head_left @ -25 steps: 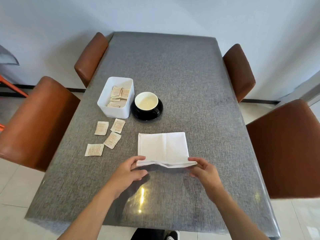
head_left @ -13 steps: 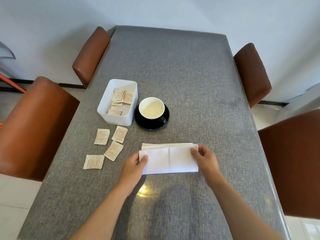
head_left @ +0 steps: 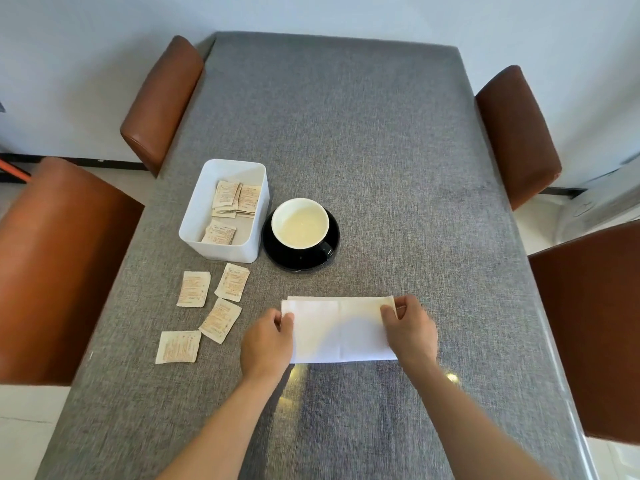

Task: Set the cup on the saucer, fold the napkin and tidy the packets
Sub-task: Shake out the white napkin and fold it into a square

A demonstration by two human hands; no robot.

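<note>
A white napkin (head_left: 341,329) lies folded in half into a wide rectangle on the grey table (head_left: 346,150). My left hand (head_left: 267,342) pinches its left edge and my right hand (head_left: 410,329) pinches its top right corner. Behind the napkin a black cup (head_left: 300,224) with a white inside stands on a black saucer (head_left: 277,256). Left of the cup is a white box (head_left: 221,245) with several packets inside. Several more beige packets (head_left: 221,320) lie loose on the table in front of the box.
Brown padded chairs stand at both long sides: two on the left (head_left: 59,265), (head_left: 161,102) and two on the right (head_left: 517,133), (head_left: 592,327). A pale wall runs behind the far end of the table.
The near edge of the napkin was lifted and carried over onto the far edge, halving it. Both hands now rest on the folded cloth, holding its side edges.
</note>
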